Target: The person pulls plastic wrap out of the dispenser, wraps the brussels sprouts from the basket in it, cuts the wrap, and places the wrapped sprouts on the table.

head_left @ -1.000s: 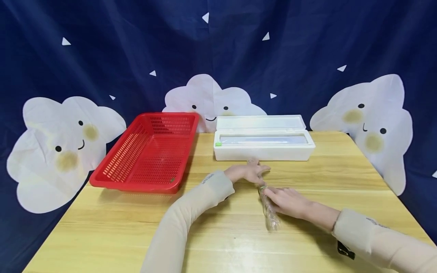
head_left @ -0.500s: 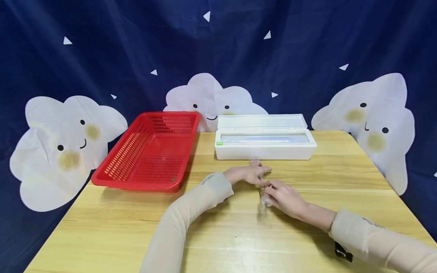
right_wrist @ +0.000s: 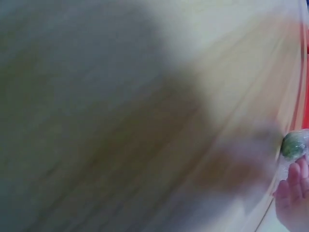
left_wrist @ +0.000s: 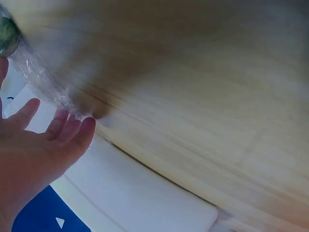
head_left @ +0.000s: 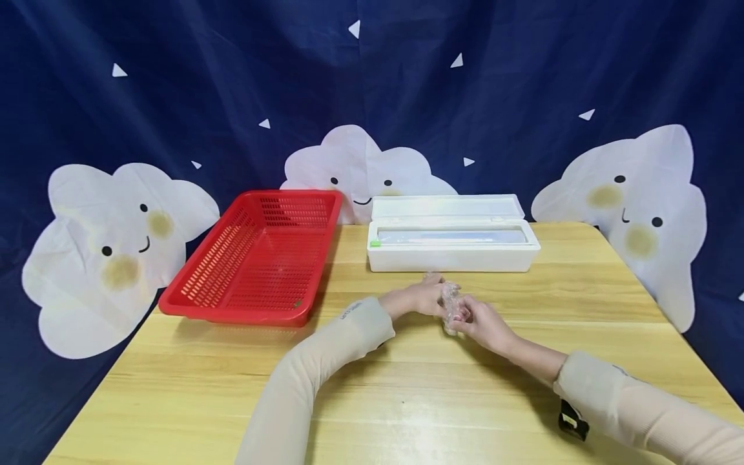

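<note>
My left hand (head_left: 421, 298) lies across a bundle of clear cling film (head_left: 450, 297) in front of the white box. Inside the film is a roundish green item (left_wrist: 7, 36), its kind unclear; it shows at the edge of the left wrist view with my thumb right at it. My left fingers (left_wrist: 82, 135) bend toward the crinkled film tail, which sticks out beyond them on the far side. From the right, my right hand (head_left: 488, 328) pinches the near end of the film. In the right wrist view the wrapped green item (right_wrist: 292, 145) sits at fingertips.
A white cling film dispenser (head_left: 453, 261) with its lid raised and a green cutter tab (head_left: 374, 244) stands behind my hands. To the left is a red perforated basket (head_left: 232, 314) with a small green spot near its front corner. A blue cloud-patterned curtain (head_left: 407, 71) hangs behind the wooden table (head_left: 401, 400).
My right hand has drawn the long loose film tail from the table up toward my left hand, gathering it into a short bundle. The left hand stays nearly in place.
</note>
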`<state>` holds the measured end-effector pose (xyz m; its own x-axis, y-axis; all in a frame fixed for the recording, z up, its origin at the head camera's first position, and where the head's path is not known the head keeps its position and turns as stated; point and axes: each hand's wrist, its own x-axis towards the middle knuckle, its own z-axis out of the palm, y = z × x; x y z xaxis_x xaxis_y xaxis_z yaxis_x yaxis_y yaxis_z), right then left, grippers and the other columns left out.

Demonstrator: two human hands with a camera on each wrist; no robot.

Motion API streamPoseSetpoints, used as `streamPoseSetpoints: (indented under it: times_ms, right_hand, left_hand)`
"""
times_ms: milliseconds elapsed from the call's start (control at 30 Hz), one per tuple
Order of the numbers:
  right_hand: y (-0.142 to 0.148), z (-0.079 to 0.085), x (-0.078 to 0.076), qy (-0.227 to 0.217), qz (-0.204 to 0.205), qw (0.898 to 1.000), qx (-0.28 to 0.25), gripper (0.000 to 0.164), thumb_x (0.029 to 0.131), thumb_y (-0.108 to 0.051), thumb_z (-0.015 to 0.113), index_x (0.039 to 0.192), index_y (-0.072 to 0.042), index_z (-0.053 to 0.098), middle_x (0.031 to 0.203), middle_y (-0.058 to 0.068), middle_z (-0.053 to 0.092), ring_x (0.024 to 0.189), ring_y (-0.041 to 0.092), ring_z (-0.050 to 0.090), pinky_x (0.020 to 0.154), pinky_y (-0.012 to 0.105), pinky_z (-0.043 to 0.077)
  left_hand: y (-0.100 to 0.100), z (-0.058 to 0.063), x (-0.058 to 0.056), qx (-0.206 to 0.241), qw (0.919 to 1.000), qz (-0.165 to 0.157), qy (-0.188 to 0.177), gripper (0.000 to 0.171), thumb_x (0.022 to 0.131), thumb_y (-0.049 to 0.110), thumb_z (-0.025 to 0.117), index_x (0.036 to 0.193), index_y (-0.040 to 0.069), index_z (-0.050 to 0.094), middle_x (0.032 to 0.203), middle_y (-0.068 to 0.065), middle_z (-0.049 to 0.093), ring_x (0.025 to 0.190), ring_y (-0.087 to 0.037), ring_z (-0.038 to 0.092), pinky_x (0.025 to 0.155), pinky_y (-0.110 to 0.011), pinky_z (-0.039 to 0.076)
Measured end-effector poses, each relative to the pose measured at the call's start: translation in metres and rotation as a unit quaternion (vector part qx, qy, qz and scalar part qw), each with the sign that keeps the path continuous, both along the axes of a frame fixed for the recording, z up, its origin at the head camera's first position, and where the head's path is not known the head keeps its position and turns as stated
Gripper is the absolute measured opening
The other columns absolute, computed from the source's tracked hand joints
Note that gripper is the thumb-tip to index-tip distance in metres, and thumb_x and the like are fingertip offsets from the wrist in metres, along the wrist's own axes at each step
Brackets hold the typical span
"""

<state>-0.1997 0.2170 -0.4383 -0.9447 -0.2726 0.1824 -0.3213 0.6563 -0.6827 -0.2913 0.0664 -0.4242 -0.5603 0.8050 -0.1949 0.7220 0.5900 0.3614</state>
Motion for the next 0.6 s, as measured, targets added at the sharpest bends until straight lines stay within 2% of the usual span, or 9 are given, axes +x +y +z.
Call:
streamPoseSetpoints:
  times_ms: [167,267,300,367,433,467,500,533,600]
  right_hand:
    - [0.0,0.004,-0.001,-0.064,0.007,0.998,-0.016,0.047,0.075,-0.002,0.069,0.114,0.012,0.046,0.078,0.008,0.057,0.065,0.013,0.051,0.055,0.023,0.044]
    - [0.0,0.007,-0.003,-0.091,0.018,0.996,-0.012,0.051,0.077,-0.002,0.067,0.119,0.012,0.042,0.076,0.007,0.055,0.064,0.014,0.05,0.054,0.024,0.044]
    - [0.001,0.008,-0.003,-0.096,0.019,0.995,-0.011,0.051,0.077,-0.002,0.067,0.118,0.012,0.042,0.076,0.007,0.055,0.064,0.014,0.05,0.054,0.024,0.044]
    - [0.002,0.009,-0.005,-0.104,0.02,0.994,-0.01,0.051,0.076,-0.001,0.067,0.117,0.012,0.041,0.076,0.008,0.055,0.064,0.014,0.05,0.055,0.025,0.044]
    - [0.002,0.01,-0.006,-0.116,0.015,0.993,-0.019,0.052,0.075,0.0,0.067,0.117,0.012,0.039,0.076,0.009,0.056,0.064,0.015,0.05,0.055,0.025,0.044]
    - [0.002,0.01,-0.006,-0.121,0.013,0.992,-0.023,0.054,0.075,0.0,0.068,0.118,0.012,0.038,0.076,0.009,0.056,0.064,0.015,0.049,0.055,0.025,0.043]
    - [0.003,0.01,-0.006,-0.125,0.011,0.992,-0.026,0.057,0.074,0.0,0.069,0.12,0.012,0.036,0.076,0.009,0.055,0.064,0.015,0.049,0.055,0.025,0.043]
    - [0.003,0.01,-0.007,-0.128,0.01,0.991,-0.029,0.061,0.074,0.0,0.069,0.122,0.012,0.034,0.076,0.01,0.055,0.064,0.015,0.049,0.055,0.025,0.043]
    - [0.004,0.01,-0.007,-0.134,0.004,0.99,-0.034,0.069,0.073,-0.001,0.07,0.127,0.011,0.029,0.076,0.01,0.055,0.065,0.015,0.05,0.056,0.025,0.044]
  left_hand:
    - [-0.001,-0.003,0.0,0.014,0.9993,0.033,0.008,0.075,0.078,0.034,0.07,0.141,0.015,0.035,0.138,-0.01,0.038,0.124,-0.024,0.033,0.094,-0.037,0.039]
    - [-0.002,-0.003,-0.001,0.049,0.9977,0.04,0.025,0.067,0.078,0.025,0.07,0.137,0.014,0.041,0.137,-0.01,0.04,0.126,-0.026,0.035,0.097,-0.041,0.037]
    - [-0.004,-0.002,-0.001,0.069,0.996,0.051,0.025,0.061,0.079,0.02,0.069,0.134,0.014,0.045,0.137,-0.009,0.042,0.124,-0.025,0.039,0.096,-0.039,0.039]
    - [-0.007,0.001,0.0,0.124,0.9887,0.076,0.039,0.047,0.081,0.009,0.064,0.126,0.012,0.053,0.129,-0.006,0.05,0.116,-0.02,0.046,0.094,-0.033,0.041]
    - [-0.012,0.007,0.005,0.184,0.976,0.1,0.059,0.035,0.08,-0.001,0.057,0.114,0.009,0.06,0.117,-0.005,0.057,0.104,-0.017,0.053,0.086,-0.025,0.044]
    - [-0.015,0.012,0.008,0.207,0.9702,0.1,0.077,0.03,0.079,-0.005,0.055,0.106,0.007,0.063,0.109,-0.004,0.059,0.098,-0.015,0.054,0.083,-0.022,0.044]
    - [-0.019,0.016,0.013,0.226,0.9654,0.086,0.099,0.025,0.079,-0.007,0.053,0.098,0.006,0.064,0.1,-0.003,0.06,0.091,-0.015,0.055,0.078,-0.019,0.044]
    - [-0.022,0.019,0.018,0.232,0.9621,0.056,0.132,0.021,0.078,-0.008,0.053,0.09,0.006,0.064,0.093,-0.003,0.06,0.087,-0.014,0.055,0.078,-0.017,0.043]
    - [-0.029,0.027,0.03,0.212,0.9567,-0.036,0.196,0.019,0.076,-0.009,0.054,0.08,0.007,0.063,0.084,-0.001,0.059,0.081,-0.013,0.055,0.075,-0.015,0.043]
